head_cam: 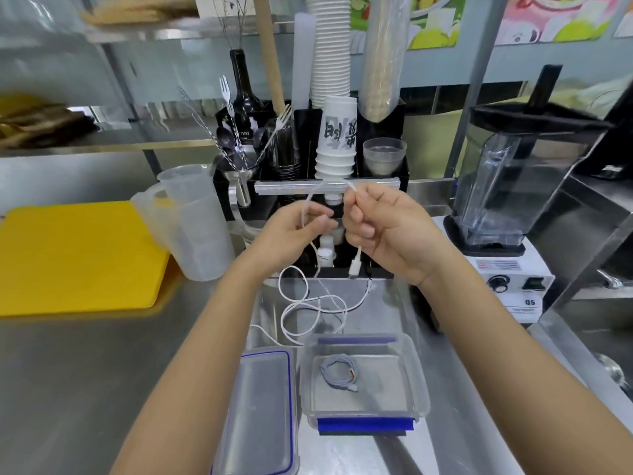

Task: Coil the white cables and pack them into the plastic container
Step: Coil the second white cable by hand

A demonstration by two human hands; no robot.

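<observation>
White cables, two by my count: one loose cable (320,305) and one coiled cable (337,371). I see the coiled one lying flat inside the open plastic container (419,382) on the steel counter (102,371), with one lid (260,413) just beside the container on its left. The loose cable arcs between both hands above the counter. My right hand (387,231) pinches it near one end, the connector (354,267) hanging straight down; my left hand (294,231) pinches it further along, the slack trailing in loops on the counter behind the container.
</observation>
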